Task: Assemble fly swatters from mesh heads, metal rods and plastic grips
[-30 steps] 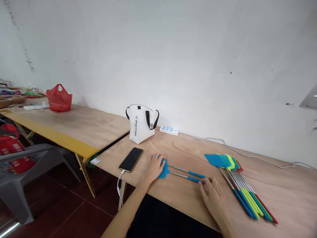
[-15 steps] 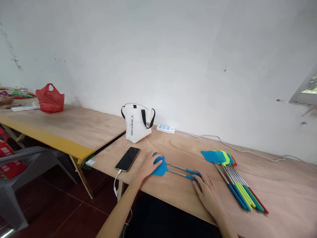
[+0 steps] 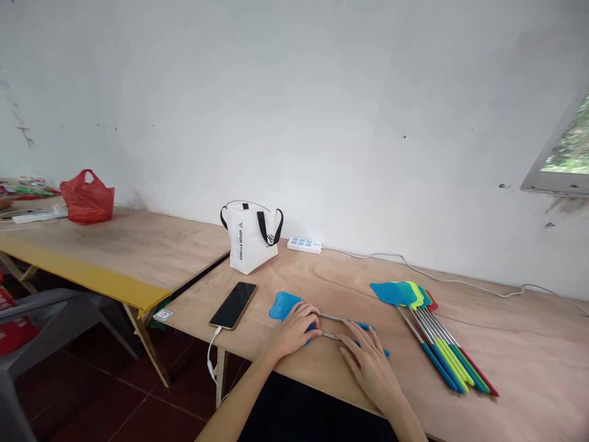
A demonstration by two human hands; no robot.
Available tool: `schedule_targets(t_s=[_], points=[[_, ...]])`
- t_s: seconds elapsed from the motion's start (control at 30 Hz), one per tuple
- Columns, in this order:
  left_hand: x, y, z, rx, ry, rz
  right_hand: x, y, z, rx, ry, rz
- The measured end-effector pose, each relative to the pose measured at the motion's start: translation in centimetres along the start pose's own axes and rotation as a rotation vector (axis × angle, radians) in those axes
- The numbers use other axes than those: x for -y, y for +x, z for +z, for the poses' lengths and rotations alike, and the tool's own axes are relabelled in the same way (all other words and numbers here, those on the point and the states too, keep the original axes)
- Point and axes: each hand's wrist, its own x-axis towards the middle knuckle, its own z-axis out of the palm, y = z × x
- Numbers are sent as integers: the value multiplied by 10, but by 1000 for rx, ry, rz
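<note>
Two blue fly swatters lie side by side on the wooden table in front of me, with metal shafts and blue handles. My left hand (image 3: 299, 331) has its fingers bent over the head and neck of the nearer swatter, covering most of that head. The head of the farther fly swatter (image 3: 281, 305) shows beyond the fingers. Across the handle end, my right hand (image 3: 368, 362) rests with fingers apart over both swatters, touching the handles. To the right, a fanned stack of several fly swatters (image 3: 432, 331) in blue, yellow, green and red lies on the table.
A phone (image 3: 233, 305) on a white cable lies at the left. Behind it stand a white bag (image 3: 251, 239) with black straps and a power strip (image 3: 304, 245), its cord along the wall. Another table (image 3: 151, 245) holds a red plastic bag (image 3: 88, 199).
My left hand has moved right, from the swatter heads toward the necks. The nearer swatter has shifted right and toward me. My right hand has moved slightly left along the handles.
</note>
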Motion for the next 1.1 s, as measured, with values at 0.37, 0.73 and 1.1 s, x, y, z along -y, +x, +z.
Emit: schedule_targets(t_s=[0.37, 0.73, 1.1], points=[[-36, 3, 13, 40, 0, 131, 15, 10, -1, -142, 139, -53], [-29, 4, 10, 99, 26, 165, 21, 11, -4, -197, 152, -44], [-15, 1, -8, 60, 67, 92, 17, 7, -5, -106, 62, 4]])
